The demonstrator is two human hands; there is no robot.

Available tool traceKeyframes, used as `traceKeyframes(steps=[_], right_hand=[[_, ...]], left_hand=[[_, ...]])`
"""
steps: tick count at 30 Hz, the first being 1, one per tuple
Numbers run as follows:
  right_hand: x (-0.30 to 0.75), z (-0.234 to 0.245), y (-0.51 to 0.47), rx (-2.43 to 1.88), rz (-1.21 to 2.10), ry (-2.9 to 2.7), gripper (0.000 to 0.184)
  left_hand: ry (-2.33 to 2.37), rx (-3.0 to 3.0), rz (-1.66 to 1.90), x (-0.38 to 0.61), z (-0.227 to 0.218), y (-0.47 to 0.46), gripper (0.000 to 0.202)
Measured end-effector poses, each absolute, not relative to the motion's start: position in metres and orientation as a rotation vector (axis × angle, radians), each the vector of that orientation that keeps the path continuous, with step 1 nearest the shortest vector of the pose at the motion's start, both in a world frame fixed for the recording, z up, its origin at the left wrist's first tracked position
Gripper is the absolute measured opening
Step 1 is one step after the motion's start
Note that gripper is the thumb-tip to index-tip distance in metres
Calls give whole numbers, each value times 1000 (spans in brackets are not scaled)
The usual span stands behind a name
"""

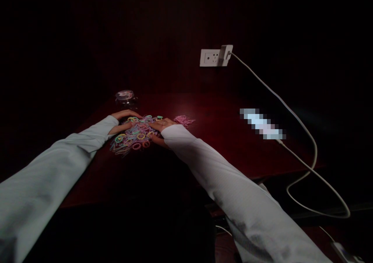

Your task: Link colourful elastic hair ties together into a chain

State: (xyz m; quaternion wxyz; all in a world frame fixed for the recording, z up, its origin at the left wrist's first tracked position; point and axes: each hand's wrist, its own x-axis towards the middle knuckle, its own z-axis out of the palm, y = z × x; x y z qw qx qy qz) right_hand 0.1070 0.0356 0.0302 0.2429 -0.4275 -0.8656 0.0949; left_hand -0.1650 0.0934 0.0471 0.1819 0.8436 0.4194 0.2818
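Bands in many colours lie in a loose pile on the left of the dark red table, between the two hands. The left hand curves over the pile's left side, the right hand over its right — apparently to hem in the spread. Whether their bent fingers pinch any bands, I cannot tell. A pink cluster lies just right of the right hand, seemingly set apart by colour — a clear jar stands farther off, perhaps leaving working room.

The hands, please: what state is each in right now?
Left hand: open, at the colorful bands; any hold unclear.
Right hand: open, likewise at them; any hold unclear.
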Motion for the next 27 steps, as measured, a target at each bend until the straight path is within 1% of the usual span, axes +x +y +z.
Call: traceKeyframes(steps=[4,9,18,22,27], right_hand=[[106,27,39,-1147,295,-2338,49],[105,27,41,-1094,366,-2267,46],[111,38,46,-1054,455,-2056,39],[104,32,47,-1206,377,-2088,49],[95,30,37,-1291,99,-2279,60]], left_hand=[[1312,2102,943,-165,45,97,82],[1264,1898,1096,-160,48,92,96],[1198,1841,1196,-154,49,90,83],[1153,1848,1197,-156,46,93,77],[1173,1868,1187,-159,46,95,80]])
